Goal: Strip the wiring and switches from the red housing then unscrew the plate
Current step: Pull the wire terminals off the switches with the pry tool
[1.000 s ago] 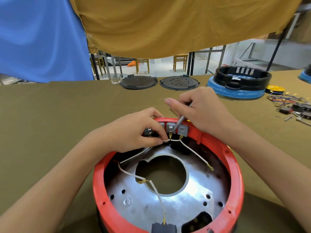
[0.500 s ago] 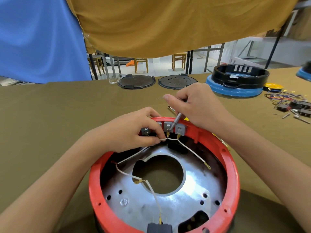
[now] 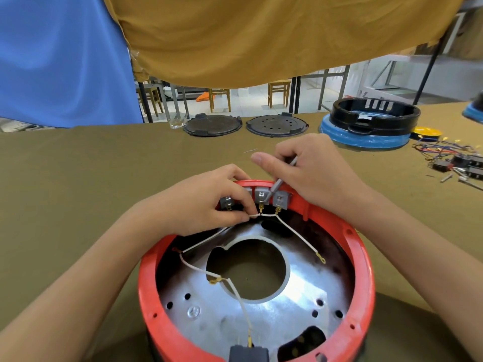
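The round red housing (image 3: 362, 259) lies open side up at the near table edge, with a shiny metal plate (image 3: 274, 317) inside. Three grey switches (image 3: 281, 199) sit on its far wall, joined by white wires (image 3: 298, 235) with gold terminals. My left hand (image 3: 206, 205) pinches a white wire just below the middle switch. My right hand (image 3: 311, 171) grips a thin grey screwdriver (image 3: 281, 180) whose tip rests on the middle switch. A grey connector (image 3: 248, 354) sits at the near rim, with a wire running to it.
Two dark round lids (image 3: 212, 125) lie at the table's far edge beside a small glass. A blue and black housing (image 3: 366, 134) stands at the far right. Loose wires and switches (image 3: 454, 160) lie at the right edge. Ochre cloth covers the table.
Both hands have kept their grips; the screwdriver tip stays at the middle switch. The view has shifted slightly.
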### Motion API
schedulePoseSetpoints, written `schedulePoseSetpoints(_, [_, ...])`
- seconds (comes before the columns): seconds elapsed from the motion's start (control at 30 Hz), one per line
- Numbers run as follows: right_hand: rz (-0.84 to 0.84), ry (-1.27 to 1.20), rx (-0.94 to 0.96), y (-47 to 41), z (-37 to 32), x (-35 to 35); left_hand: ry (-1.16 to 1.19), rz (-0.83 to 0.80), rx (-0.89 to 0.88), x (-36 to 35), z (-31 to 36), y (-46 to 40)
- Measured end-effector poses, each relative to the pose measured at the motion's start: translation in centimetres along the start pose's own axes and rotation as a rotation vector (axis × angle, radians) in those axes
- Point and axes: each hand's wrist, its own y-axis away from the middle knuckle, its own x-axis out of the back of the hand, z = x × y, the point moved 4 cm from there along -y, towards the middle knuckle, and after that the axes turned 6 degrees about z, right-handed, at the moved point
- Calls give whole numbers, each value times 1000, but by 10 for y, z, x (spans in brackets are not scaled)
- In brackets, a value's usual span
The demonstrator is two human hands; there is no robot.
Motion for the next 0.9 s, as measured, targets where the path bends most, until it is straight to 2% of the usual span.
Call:
schedulePoseSetpoints(0.47, [-9, -1, -84, -11, 8, -5, -3, -7, 2, 1, 2, 0])
schedulePoseSetpoints(0.73, [92, -12, -34, 1, 6, 2, -17, -7, 1, 1, 3, 0])
schedulePoseSetpoints(0.9, [98, 8, -1, 6, 2, 5, -102, -81, -18, 4, 11, -8])
